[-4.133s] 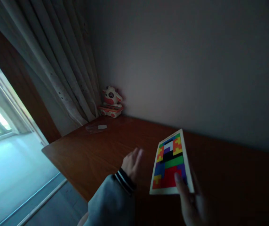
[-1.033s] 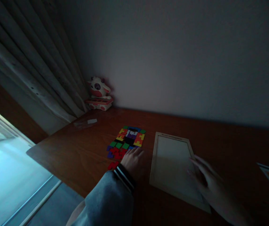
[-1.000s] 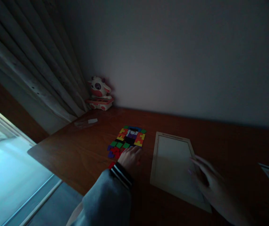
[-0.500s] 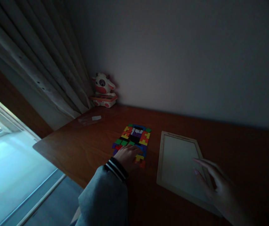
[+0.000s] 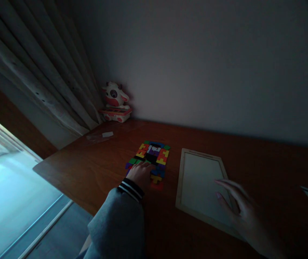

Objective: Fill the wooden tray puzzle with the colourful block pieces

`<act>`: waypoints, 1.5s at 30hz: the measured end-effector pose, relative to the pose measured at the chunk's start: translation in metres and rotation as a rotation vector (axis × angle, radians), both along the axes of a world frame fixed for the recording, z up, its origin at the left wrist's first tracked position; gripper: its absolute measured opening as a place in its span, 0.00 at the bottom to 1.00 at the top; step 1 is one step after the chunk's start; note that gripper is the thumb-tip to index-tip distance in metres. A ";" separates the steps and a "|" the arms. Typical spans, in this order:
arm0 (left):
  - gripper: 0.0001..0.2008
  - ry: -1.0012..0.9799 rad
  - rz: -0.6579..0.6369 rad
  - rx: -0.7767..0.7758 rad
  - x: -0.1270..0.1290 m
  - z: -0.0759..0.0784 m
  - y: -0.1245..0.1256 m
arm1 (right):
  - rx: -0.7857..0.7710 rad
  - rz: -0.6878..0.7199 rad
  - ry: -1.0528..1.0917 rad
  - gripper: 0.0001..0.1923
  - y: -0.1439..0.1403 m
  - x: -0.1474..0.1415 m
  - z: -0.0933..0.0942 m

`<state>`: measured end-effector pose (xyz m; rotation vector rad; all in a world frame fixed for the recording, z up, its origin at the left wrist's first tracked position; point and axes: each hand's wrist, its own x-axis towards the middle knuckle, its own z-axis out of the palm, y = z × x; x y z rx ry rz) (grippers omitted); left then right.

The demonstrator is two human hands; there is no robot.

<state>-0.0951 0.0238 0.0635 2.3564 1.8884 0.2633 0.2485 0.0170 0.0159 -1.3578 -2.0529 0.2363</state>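
Although most pieces (image 5: 162,157) look ordered beside the tray (image 5: 180,180), some perhaps remain to straighten under the left hand (image 5: 140,173), its grip unclear; the right hand (image 5: 247,212), half-open, holds nothing visible.

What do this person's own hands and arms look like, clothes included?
The left hand is gloveless, below a loose greyish-blue sleeve ending in a black cuff striped in white. The right hand is gloveless too; no sleeve is discernible there.

On the table (image 5: 94,169), the pieces (image 5: 152,157) lie left of the tray (image 5: 201,183), the left hand (image 5: 140,174) over their near part, the right hand (image 5: 236,205) at the tray's right side, and the toy (image 5: 115,102) behind, leftward, between curtain (image 5: 48,72) and wall (image 5: 197,72).
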 end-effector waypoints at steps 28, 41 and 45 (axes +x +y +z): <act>0.12 -0.289 -0.575 0.237 0.088 -0.020 -0.010 | -0.187 0.218 0.133 0.08 -0.018 -0.045 0.029; 0.09 -0.114 -0.429 0.226 0.067 -0.018 -0.002 | -0.227 0.249 -0.006 0.11 -0.019 -0.047 0.023; 0.09 -0.076 -0.390 0.236 0.067 -0.023 -0.004 | -0.220 0.266 -0.027 0.10 -0.021 -0.046 0.022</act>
